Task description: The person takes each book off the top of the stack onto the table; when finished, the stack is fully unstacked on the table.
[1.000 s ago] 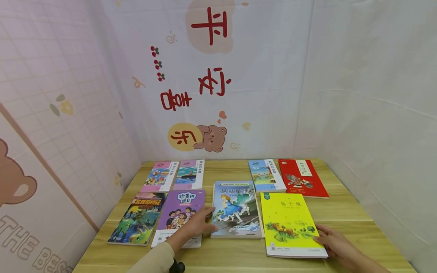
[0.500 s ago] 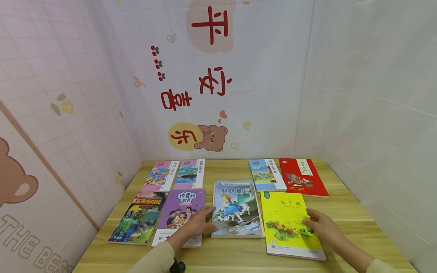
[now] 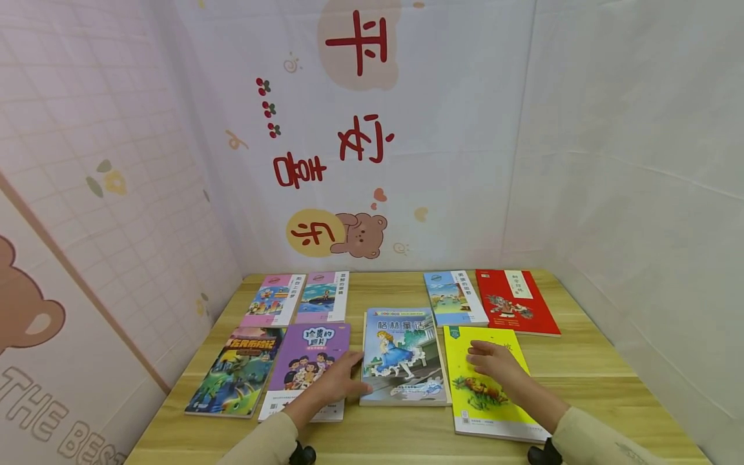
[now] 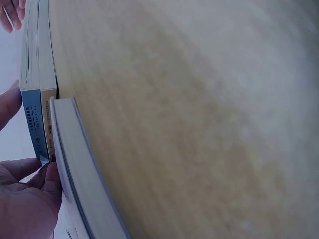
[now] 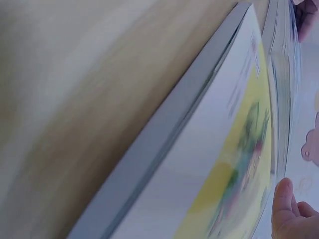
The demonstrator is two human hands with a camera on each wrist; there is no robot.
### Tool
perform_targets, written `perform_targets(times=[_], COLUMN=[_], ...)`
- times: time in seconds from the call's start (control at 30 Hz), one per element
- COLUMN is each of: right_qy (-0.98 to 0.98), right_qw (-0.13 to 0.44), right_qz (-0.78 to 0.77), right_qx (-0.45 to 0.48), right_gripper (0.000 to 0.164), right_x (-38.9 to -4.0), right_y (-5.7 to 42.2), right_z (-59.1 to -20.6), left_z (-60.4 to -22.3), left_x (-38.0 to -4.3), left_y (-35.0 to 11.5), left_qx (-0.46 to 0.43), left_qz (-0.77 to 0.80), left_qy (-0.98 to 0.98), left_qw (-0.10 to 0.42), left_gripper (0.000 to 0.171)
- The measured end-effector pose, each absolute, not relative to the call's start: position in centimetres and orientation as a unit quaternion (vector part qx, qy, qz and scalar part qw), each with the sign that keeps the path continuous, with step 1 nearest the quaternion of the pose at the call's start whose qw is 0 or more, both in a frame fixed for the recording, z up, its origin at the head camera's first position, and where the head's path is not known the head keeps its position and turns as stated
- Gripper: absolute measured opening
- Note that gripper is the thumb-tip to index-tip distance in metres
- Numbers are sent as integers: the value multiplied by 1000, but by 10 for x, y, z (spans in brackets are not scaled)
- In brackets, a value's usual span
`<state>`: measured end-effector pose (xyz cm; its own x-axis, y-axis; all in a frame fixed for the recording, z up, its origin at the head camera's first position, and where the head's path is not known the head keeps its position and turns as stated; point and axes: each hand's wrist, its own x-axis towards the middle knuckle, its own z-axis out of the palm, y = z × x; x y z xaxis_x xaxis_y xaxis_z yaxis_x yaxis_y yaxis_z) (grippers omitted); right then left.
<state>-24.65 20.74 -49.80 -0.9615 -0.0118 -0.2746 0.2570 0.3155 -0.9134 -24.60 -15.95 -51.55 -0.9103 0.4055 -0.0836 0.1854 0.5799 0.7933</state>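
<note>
In the head view my left hand (image 3: 343, 381) rests at the left edge of a blue storybook (image 3: 401, 361) with a girl on its cover. The left wrist view shows its fingertips right at the spines of two stacked books: the blue storybook (image 4: 33, 112) above, a tan-spined book (image 4: 48, 117) below. My right hand (image 3: 500, 368) hovers above a yellow book (image 3: 482, 403), holding nothing, fingers loosely bent, and covers part of its title. In the right wrist view the right hand (image 5: 294, 214) is beyond the yellow book (image 5: 224, 184).
Left of the stack lie a purple book (image 3: 308, 361) and a dinosaur book (image 3: 235, 371). Along the back are two pink books (image 3: 273, 300), a light-blue book (image 3: 453, 300) and a red book (image 3: 517, 303). Cloth walls (image 3: 436, 161) surround the wooden table (image 3: 395, 439).
My right hand has let go of the yellow book's right edge and moved left and up over its cover. The left hand has stayed at the blue storybook.
</note>
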Motion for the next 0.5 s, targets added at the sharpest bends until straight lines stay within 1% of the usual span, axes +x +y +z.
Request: perform_targets(times=[0.27, 0.5], right_qy=[803, 807], right_qw=[134, 151], right_qz=[-576, -567], right_qx=[77, 72], right_gripper=[60, 63], right_x=[-253, -255], right_y=[174, 163], right_z=[-502, -512], left_z=[-515, -517], left_x=[-246, -245], left_y=[-160, -161], left_qx=[158, 163], left_qz=[426, 429], left_qy=[881, 879], left_qw=[130, 127], left_gripper=[84, 84])
